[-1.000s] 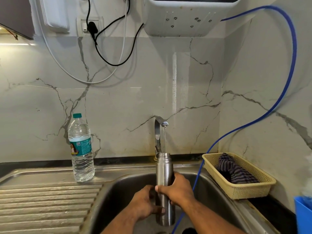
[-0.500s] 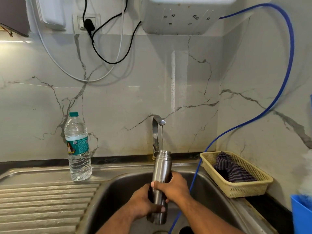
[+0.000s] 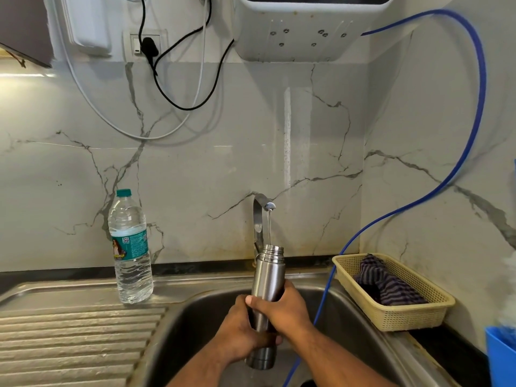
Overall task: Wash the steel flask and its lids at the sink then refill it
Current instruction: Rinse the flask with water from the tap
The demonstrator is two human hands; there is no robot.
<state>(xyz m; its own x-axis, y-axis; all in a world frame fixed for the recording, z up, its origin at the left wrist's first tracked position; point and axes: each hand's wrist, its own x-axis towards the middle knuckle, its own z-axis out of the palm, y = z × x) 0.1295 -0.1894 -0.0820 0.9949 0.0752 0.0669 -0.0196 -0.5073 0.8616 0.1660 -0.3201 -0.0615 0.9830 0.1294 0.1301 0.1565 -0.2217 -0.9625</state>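
Over the sink point(image 3: 195, 317) basin the steel flask point(image 3: 268, 277) is held nearly upright, leaning a little to the right. Its open threaded mouth sits just under the tap point(image 3: 261, 216), and a thin stream of water point(image 3: 269, 227) falls toward the rim. Both grips are closed round the flask: the left grip point(image 3: 240, 328) wraps the lower body and the right grip point(image 3: 282, 308) takes the middle, with its thumb across the front. The likeliest trouble is a slip. The steel looks wet and smooth, water seems to run off below the base, and if either grip loosened to change hold the flask could drop against the basin. The stream is thin and the mouth narrow, so a small tilt or drift would probably send the water down the outside. I cannot tell whether it is landing inside now. A blue hose point(image 3: 321, 311) hangs into the basin just beside the right forearm, and a wide swing of that arm could snag it. The lids are not in view, so they could be missed. A plastic bottle point(image 3: 131, 247) stands well apart on the ribbed surface to the left, so it is at little risk.
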